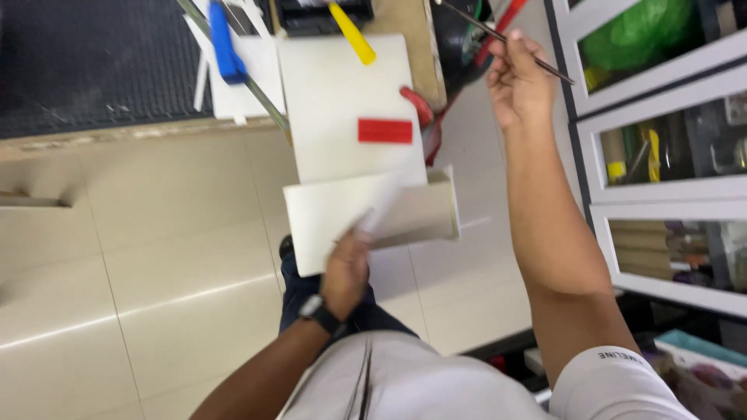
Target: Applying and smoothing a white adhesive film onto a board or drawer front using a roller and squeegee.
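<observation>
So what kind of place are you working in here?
Probably a small workshop or craft room: white boards on a workbench, blue-handled and yellow-handled tools, and glass-fronted shelves of supplies beside a tiled floor.

Blurred by motion: white tube-like object (381,206) at fingertips of left hand (346,272), kind not discernible. Thin rod (506,40) in right hand (520,85) cut off near top edge; far end not visible. Yellow handle (352,33) and blue handle (224,45) cropped at top edge. Red object (419,105) mostly hidden behind white board (342,85). Cabinet contents (661,148), right side, too indistinct behind glass to identify.
</observation>
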